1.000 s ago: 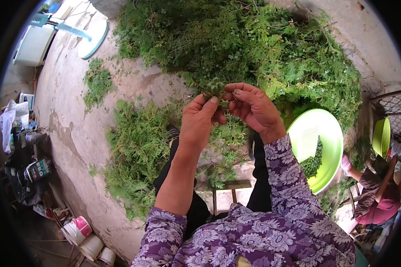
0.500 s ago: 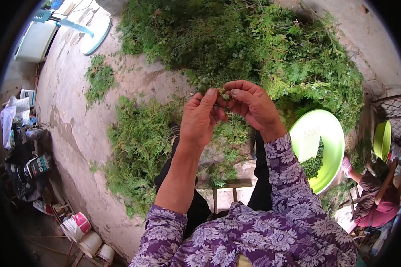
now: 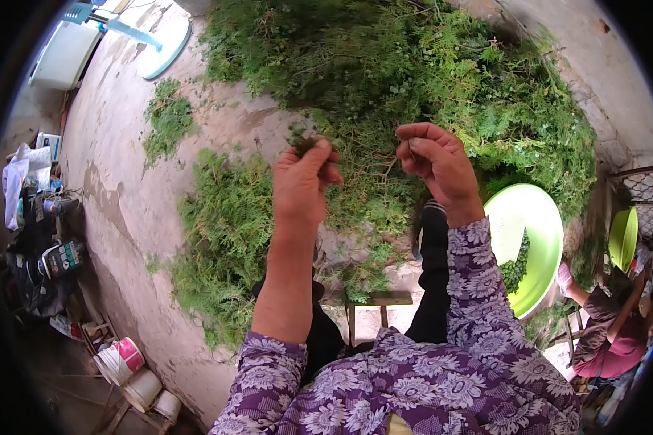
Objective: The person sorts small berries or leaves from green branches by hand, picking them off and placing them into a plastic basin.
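My left hand [image 3: 302, 181] is closed, thumb against fingers, on a small green sprig [image 3: 297, 139] whose leaves stick out past the thumb. Apart from it, to the right, my right hand [image 3: 446, 170] has its fingers curled in toward the thumb; what they hold, if anything, is too small to make out. Beneath both hands lie leafy evergreen cuttings [image 3: 374, 196]. Close to my right forearm stands a lime-green basin [image 3: 548, 279], with a heap of small green berries [image 3: 515, 270] inside.
A large pile of evergreen branches [image 3: 355, 58] lies ahead, and a smaller one [image 3: 221, 225] to the left. A seated person [image 3: 609, 333] is at the far right beside another green basin [image 3: 622, 239]. White buckets [image 3: 141, 388] stand lower left; a fan base [image 3: 168, 51] stands upper left.
My hands have moved apart, the left going left with the sprig and the right going right. Earlier they met over the cuttings with greenery between the fingers.
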Action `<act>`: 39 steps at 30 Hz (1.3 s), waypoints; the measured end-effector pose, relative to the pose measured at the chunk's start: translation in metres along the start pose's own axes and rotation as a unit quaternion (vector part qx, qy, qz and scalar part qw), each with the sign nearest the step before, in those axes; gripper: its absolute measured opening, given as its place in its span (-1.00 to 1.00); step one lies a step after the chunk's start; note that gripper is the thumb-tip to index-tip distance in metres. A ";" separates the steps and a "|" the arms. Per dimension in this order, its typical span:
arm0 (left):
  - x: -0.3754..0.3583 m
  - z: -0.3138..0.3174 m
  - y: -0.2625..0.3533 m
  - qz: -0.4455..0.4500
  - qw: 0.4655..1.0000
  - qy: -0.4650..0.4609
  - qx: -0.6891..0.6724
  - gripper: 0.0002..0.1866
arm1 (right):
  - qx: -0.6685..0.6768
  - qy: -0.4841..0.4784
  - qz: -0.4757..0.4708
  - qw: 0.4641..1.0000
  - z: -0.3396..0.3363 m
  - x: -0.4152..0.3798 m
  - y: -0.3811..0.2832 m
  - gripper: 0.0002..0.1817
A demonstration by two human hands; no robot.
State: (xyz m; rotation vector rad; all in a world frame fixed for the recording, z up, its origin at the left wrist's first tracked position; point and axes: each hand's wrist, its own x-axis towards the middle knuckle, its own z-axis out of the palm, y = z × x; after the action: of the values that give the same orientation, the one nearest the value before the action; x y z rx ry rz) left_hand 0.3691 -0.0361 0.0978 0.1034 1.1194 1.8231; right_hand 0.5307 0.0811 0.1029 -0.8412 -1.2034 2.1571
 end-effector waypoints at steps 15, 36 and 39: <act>-0.010 0.017 -0.008 -0.089 0.996 -0.022 0.004 -0.96 | -0.091 -0.086 -0.056 0.991 0.034 -0.003 0.014 -0.75; -0.013 0.017 -0.015 -0.038 0.987 -0.036 0.149 -0.91 | 0.142 -0.081 0.012 0.986 0.020 -0.004 -0.001 -0.81; -0.017 0.021 -0.015 -0.013 0.968 -0.070 0.241 -0.90 | 0.123 -0.073 0.013 0.990 0.014 0.000 0.001 -0.81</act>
State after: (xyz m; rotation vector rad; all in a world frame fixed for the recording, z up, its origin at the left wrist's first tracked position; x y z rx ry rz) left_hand 0.3992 -0.0337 0.1062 0.4916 1.4314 1.4627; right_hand 0.5202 0.0732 0.1081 -0.6066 -0.9684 2.3627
